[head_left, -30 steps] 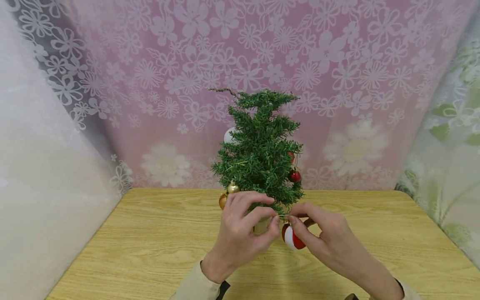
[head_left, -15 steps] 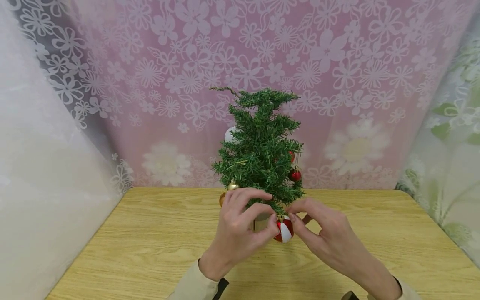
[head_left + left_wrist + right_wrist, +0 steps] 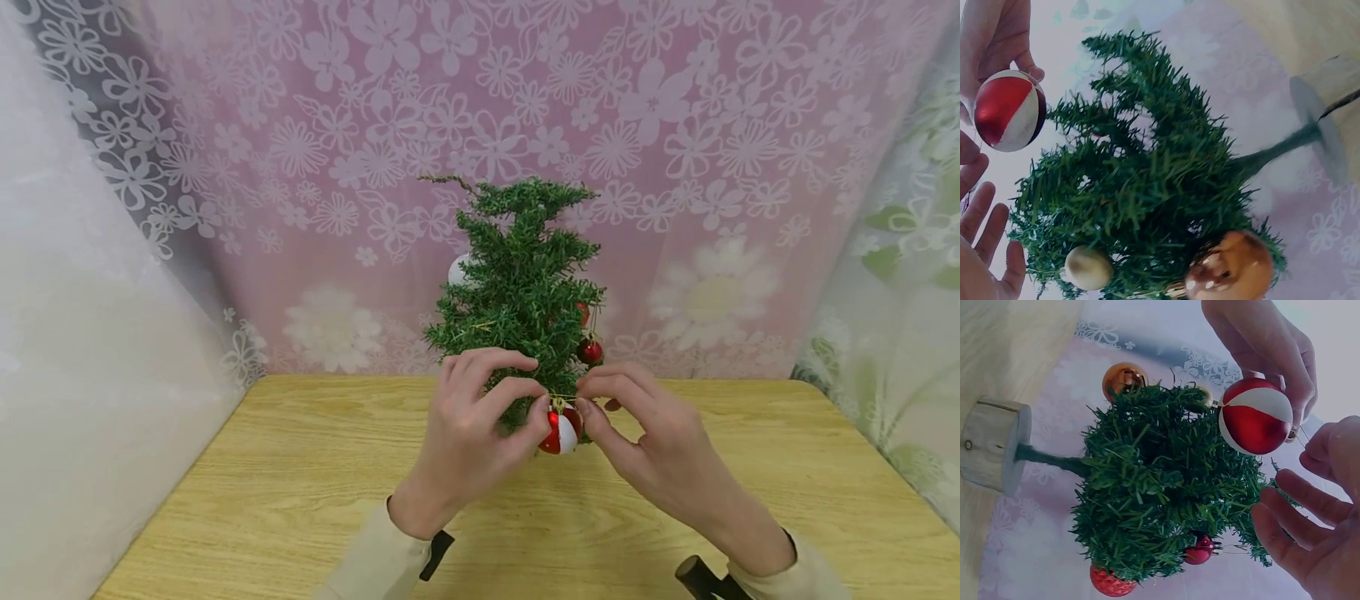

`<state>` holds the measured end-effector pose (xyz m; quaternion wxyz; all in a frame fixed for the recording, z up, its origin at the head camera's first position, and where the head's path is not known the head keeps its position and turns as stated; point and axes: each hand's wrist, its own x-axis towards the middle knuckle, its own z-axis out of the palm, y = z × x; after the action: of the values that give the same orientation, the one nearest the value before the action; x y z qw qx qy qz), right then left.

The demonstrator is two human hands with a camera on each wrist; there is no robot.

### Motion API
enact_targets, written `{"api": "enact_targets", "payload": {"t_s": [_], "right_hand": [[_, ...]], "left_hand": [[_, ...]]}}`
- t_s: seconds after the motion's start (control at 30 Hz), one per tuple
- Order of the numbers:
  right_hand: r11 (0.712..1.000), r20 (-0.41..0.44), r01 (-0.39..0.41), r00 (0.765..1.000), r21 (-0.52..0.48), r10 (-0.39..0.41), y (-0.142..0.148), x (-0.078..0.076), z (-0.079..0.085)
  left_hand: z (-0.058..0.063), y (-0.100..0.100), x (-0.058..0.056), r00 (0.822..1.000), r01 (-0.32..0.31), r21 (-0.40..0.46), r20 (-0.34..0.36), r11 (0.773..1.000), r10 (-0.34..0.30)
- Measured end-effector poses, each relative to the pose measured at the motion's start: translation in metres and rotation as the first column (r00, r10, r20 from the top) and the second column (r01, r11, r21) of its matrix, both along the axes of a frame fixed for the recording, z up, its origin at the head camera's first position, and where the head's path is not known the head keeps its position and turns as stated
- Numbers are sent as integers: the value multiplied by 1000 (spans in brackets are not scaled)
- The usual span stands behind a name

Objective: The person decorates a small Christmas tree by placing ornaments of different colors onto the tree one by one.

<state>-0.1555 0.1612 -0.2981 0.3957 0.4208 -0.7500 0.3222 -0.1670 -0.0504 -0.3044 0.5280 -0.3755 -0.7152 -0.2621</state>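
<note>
A red and white Christmas bauble (image 3: 561, 432) hangs by a thin gold string between my two hands, in front of the small green Christmas tree (image 3: 528, 283). Thumb and index finger of my left hand (image 3: 476, 425) pinch one side of the string loop. The other side is pinched by my right hand (image 3: 652, 446). In the right wrist view the bauble (image 3: 1257, 417) shows its gold cap, with the string running up to the right fingertips. Seen from the left wrist, the bauble (image 3: 1010, 111) overlaps the tips of the branches.
Small red baubles (image 3: 590, 351) hang on the tree's right side, and a white ball (image 3: 460, 270) at its left. A gold bauble (image 3: 1088, 267) and an orange one (image 3: 1230, 265) hang low. The tree stands on a wooden base (image 3: 997, 445) on the table (image 3: 315, 483), before a floral curtain (image 3: 405, 208).
Both hands have risen and moved slightly left toward the tree, carrying the bauble by its string. The bauble has swung from beside the right fingers to between the hands.
</note>
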Motion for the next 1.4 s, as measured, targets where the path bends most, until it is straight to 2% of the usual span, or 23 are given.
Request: {"api": "enact_targets", "payload": {"t_s": [0.07, 0.3, 0.43, 0.67, 0.8, 0.93, 1.07, 1.17, 1.23, 1.4], "right_hand": [[1000, -36, -2, 999, -11, 1, -1, -3, 3], [1000, -83, 0, 997, -31, -2, -4, -12, 20], [999, -99, 7, 995, -40, -11, -6, -17, 33], [999, -72, -3, 997, -35, 1, -10, -28, 60], [997, -54, -15, 998, -72, 11, -16, -36, 76], [994, 4, 5, 1000, -113, -4, -22, -45, 88], [988, 78, 32, 997, -148, -21, -29, -53, 97], [980, 149, 61, 988, -191, -32, -35, -57, 103], [971, 197, 79, 980, -225, -34, -39, -60, 106], [944, 272, 129, 961, -304, -44, -48, -66, 112]], "left_hand": [[4, -1, -1, 1000, -7, -2, 4, 1000, 7], [20, 0, -1, 998, -40, 10, 39, 999, 40], [33, 1, -4, 997, -40, 27, 70, 999, 38], [63, -2, -16, 994, -7, 78, 111, 997, -2], [78, -5, -26, 991, 9, 99, 129, 995, -21], [89, -7, -36, 984, 45, 132, 164, 990, -67], [98, -9, -42, 975, 56, 162, 201, 985, -88], [104, -9, -46, 964, 47, 189, 249, 981, -94], [108, -8, -48, 948, 33, 212, 303, 977, -98], [115, -4, -50, 882, -27, 269, 459, 963, -104]]}}
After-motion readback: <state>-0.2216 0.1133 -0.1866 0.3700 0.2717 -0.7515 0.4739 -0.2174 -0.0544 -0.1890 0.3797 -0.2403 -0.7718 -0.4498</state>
